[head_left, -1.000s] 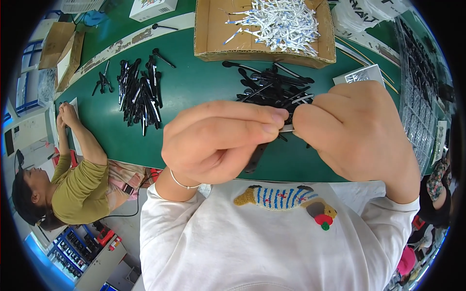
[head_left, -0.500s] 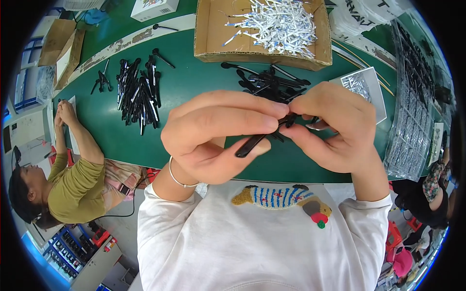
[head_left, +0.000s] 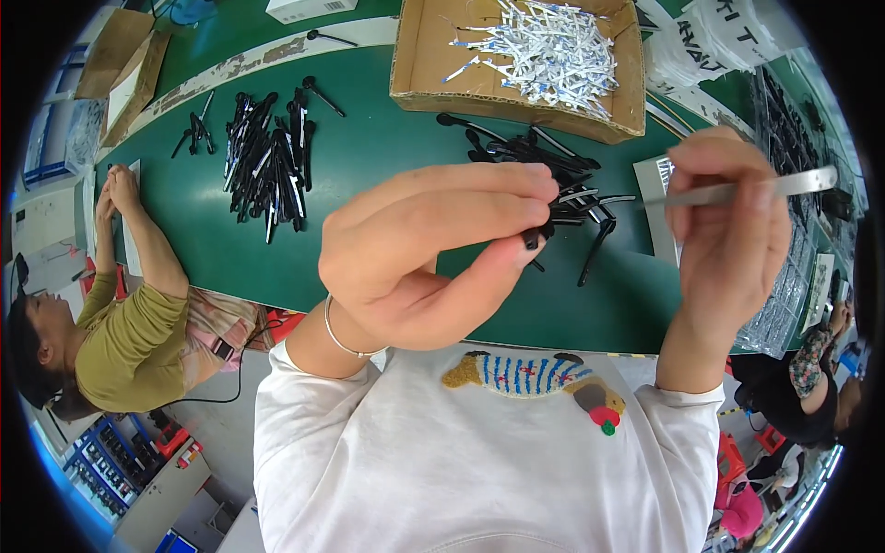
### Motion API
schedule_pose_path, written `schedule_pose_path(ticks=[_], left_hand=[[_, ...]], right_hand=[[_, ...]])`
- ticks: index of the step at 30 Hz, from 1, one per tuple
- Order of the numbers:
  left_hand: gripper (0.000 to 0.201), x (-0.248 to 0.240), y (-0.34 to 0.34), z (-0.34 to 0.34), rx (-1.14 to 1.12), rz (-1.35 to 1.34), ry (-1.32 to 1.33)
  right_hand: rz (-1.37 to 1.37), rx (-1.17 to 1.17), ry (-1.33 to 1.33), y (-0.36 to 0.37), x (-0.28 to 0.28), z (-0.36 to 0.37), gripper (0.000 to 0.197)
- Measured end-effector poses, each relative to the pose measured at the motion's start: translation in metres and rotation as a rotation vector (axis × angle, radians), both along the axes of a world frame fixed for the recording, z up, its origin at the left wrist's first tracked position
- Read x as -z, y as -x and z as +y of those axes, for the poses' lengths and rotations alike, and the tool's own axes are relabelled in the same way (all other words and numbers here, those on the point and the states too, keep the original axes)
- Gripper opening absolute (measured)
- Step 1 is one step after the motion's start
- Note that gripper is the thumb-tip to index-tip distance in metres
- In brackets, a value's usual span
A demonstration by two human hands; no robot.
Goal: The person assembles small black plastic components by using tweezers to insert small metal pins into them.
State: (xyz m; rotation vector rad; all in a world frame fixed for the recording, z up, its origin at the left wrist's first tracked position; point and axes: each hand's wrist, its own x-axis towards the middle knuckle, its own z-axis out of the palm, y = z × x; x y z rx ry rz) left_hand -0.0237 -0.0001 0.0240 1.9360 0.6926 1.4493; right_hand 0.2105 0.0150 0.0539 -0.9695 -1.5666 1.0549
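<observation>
My left hand [head_left: 415, 249] is closed in a pinch at the middle of the view, its fingertips around a slender black plastic piece [head_left: 532, 240]; only the dark end of it shows. Up and to the right, apart from it, my right hand [head_left: 733, 221] grips silver tweezers [head_left: 802, 182], the thin tip toward the left and the broad end past the fingers. Behind the left fingertips lies a loose pile of similar black pieces [head_left: 576, 166] on the green table [head_left: 387, 138], partly hidden by that hand.
An open cardboard box [head_left: 433, 88] of white and blue strips stands at the far side. A larger heap of black pieces [head_left: 267, 161] lies to the left. Behind my right hand is a small white box [head_left: 654, 198]. A co-worker [head_left: 138, 341] sits at the left.
My right hand has pulled away from the left to the right and up, bringing the tweezers into plain view. The left hand keeps its pinch, the black piece now turned mostly out of sight.
</observation>
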Motion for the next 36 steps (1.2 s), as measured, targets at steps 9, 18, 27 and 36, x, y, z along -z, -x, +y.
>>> schedule_pose_path(ticks=[9,18,27,36], left_hand=[[0.025,-0.001,0.000,0.001,-0.027,0.044,-0.104],[0.028,0.003,-0.002,0.001,-0.093,0.056,-0.182],[0.028,0.003,-0.003,0.000,-0.109,0.130,-0.215],[0.028,0.006,-0.003,-0.002,-0.160,0.200,-0.210]], right_hand=[[0.327,-0.116,0.139,0.025,-0.016,-0.017,0.023],[0.305,-0.221,-0.232,0.038,0.009,-0.031,0.012],[0.238,-0.239,-0.302,0.040,0.016,-0.033,0.012],[0.172,-0.264,-0.329,0.037,0.019,-0.032,0.012]])
